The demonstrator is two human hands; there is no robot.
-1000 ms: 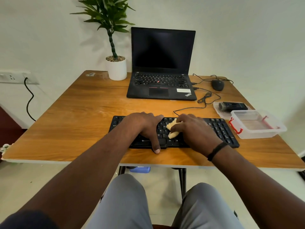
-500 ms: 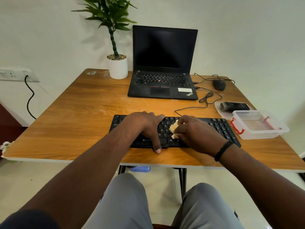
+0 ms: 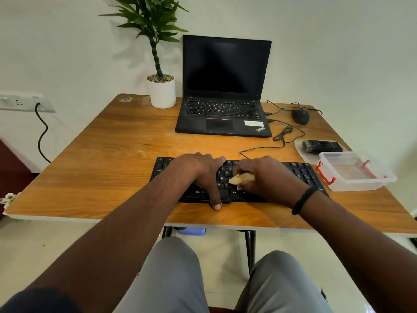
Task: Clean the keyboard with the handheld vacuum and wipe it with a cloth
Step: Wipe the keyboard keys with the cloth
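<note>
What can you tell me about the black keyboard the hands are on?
The keyboard is black, flat and wide, plastic-looking, with rows of keys bearing small white letters and a pale logo on its front edge. It lies flat near the front of the wooden table. A thin black cable runs from its back. The left hand rests on its middle, thumb over the front edge. The right hand presses a small yellowish cloth onto the keys. Both hands hide much of it.
</note>
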